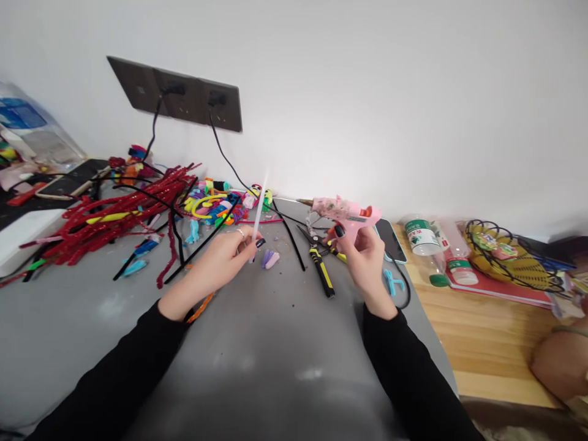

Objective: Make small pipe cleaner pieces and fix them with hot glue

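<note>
A: Grey table (275, 343) up against a white wall (367, 92), pliers (322, 272) lying on it. Why's the pink glue gun (346, 211) up like that?

B: Right hand (365, 257) is wrapped round its handle, above the table near the pliers, nozzle pointing left. Probably so the tip touches nothing.

A: And the left hand (229, 254)?

B: Pinching a translucent stick (261, 205) low down, nearly upright. My guess: that leaves most of its length free above the fingers.
</note>
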### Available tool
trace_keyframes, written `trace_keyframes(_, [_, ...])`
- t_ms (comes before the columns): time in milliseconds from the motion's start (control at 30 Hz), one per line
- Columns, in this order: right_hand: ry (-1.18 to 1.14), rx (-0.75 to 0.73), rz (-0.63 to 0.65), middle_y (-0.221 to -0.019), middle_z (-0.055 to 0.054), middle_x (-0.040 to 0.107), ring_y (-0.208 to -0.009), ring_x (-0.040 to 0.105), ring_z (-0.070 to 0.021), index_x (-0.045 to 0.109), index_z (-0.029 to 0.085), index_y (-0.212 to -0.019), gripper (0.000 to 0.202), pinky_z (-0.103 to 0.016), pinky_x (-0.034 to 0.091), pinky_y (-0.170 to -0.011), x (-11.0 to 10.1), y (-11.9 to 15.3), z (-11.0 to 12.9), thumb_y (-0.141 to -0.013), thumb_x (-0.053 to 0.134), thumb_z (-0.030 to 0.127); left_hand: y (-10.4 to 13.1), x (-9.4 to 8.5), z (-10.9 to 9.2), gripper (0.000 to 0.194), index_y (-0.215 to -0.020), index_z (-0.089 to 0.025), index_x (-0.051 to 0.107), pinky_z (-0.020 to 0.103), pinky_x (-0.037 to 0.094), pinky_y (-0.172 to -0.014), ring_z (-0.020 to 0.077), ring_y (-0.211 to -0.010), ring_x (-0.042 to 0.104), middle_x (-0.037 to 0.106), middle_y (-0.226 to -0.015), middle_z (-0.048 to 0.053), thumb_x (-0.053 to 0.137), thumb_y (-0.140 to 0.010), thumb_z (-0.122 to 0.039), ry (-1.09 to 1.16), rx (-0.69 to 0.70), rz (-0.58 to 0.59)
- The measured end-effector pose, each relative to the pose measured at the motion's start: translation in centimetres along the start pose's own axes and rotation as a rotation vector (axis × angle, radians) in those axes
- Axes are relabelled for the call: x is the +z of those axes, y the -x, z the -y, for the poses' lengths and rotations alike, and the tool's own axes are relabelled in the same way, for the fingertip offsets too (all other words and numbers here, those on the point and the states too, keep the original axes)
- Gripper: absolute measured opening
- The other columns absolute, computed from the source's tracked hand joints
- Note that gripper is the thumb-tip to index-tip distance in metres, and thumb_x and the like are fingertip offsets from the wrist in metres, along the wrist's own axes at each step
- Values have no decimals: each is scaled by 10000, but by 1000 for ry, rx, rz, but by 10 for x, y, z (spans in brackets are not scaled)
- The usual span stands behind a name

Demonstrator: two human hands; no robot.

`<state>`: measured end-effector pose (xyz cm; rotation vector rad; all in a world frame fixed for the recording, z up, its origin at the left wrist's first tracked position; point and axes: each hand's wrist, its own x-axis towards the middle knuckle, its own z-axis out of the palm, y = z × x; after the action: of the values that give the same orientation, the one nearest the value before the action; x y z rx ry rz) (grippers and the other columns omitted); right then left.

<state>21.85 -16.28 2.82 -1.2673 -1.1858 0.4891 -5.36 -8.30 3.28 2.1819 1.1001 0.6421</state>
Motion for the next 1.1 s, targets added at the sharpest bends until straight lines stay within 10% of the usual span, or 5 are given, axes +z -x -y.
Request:
trace_keyframes(267, [-259, 199, 518, -846, -19, 699, -587, 433, -104, 712, 216, -834, 365, -278, 422, -528, 8, 7, 20, -791, 841, 555, -3, 41, -23, 286, -846, -217, 600, 349, 502, -753, 263, -831, 671, 723, -915, 94, 398, -981, -367, -60, 194, 150])
trace_keyframes(400, [-261, 195, 389, -674, 30, 599, -577, 440, -104, 723, 214, -841, 405, -265, 431, -541, 13, 8, 14, -739, 870, 576, 2, 46, -22, 294, -970, -229, 662, 350, 522, -761, 260, -813, 696, 748, -903, 72, 415, -1011, -384, -68, 232, 192])
trace_keyframes(633, [-218, 173, 113, -685, 22, 592, -564, 450, -108, 644, 225, -762, 488, -273, 445, -522, 7, 2, 7, -676, 871, 649, 40, 6, 7, 344, -984, -248, 702, 324, 397, -546, 298, -660, 698, 739, -755, 71, 428, -987, -456, -454, -76, -172])
trace_keyframes(867, [-237, 158, 136, -686, 33, 573, -578, 435, -101, 642, 223, -767, 383, -266, 427, -536, 10, 4, 5, -735, 869, 531, 76, -8, 36, 341, -968, -245, 690, 322, 466, -609, 270, -705, 716, 769, -850, 59, 455, -954, -492, -337, -133, -95])
trace_keyframes(1100, [-194, 170, 107, -736, 14, 625, -585, 444, -109, 685, 220, -836, 431, -278, 428, -528, 10, 2, 1, -697, 875, 580, 106, 8, 42, 230, -969, -253, 707, 335, 508, -714, 238, -803, 668, 750, -944, 72, 521, -1008, -382, -279, 7, -424])
